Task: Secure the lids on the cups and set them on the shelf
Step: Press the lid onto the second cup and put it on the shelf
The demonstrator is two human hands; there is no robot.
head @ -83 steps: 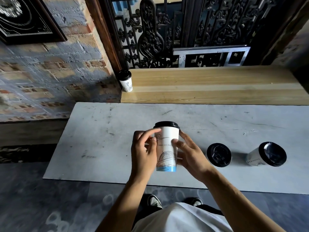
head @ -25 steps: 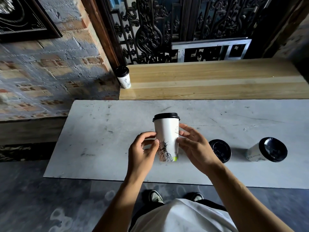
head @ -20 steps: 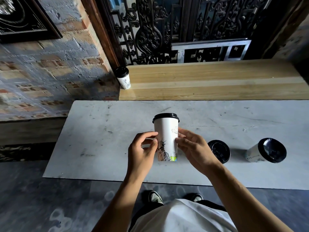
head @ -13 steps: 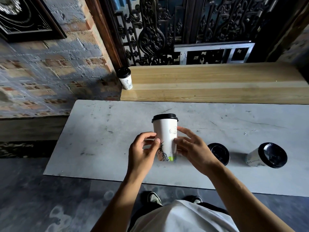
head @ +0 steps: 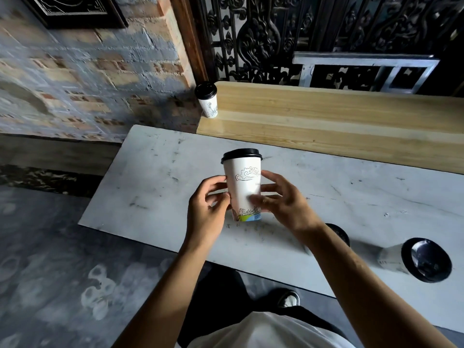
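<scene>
A white paper cup (head: 243, 189) with line drawings and a black lid (head: 241, 154) stands upright over the white marble table (head: 155, 187). My left hand (head: 207, 214) grips its left side with thumb and fingers. My right hand (head: 281, 202) holds its right side, the fingers curled round the wall. Another lidded cup (head: 208, 99) stands at the left end of the wooden shelf (head: 326, 121). On the table to the right, a lidded cup (head: 416, 259) stands near the front edge, and a second black lid (head: 339, 233) shows behind my right forearm.
A painted brick wall (head: 88, 79) rises on the left. A black ornate iron grille (head: 276, 33) and a metal frame (head: 364, 69) stand behind the shelf. The grey floor (head: 50, 272) and my shoes lie below the table's front edge.
The cup has turned in my hands, and a different part of its print now faces me. Both hands have shifted their hold on it. The camera has tilted.
</scene>
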